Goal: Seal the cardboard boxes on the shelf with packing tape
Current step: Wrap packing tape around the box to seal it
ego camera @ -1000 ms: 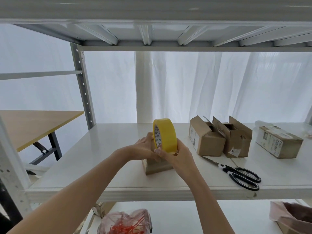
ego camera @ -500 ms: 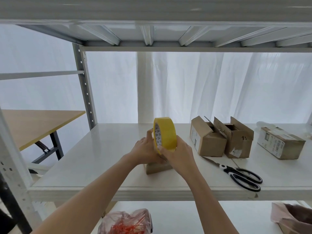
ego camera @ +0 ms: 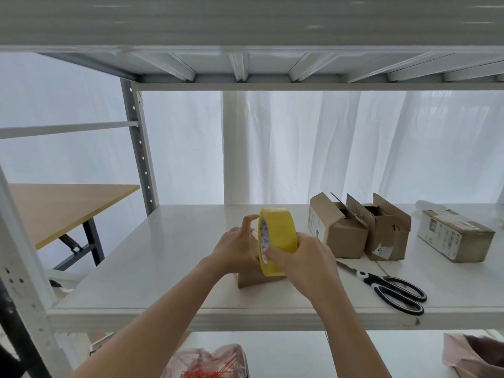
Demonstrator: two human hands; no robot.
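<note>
Yellow tape roll [ego camera: 282, 233] upright above cardboard box [ego camera: 253, 278], right hand [ego camera: 306, 259] grip curled round it, left hand [ego camera: 236, 247] straight-fingered alongside.

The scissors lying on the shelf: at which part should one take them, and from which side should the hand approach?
Take the scissors by the black handle loops. They lie flat on the shelf with the loops near its front edge and the blades pointing back-left, so come from the front right, probably from above. The right hand holds the tape roll now.
</note>
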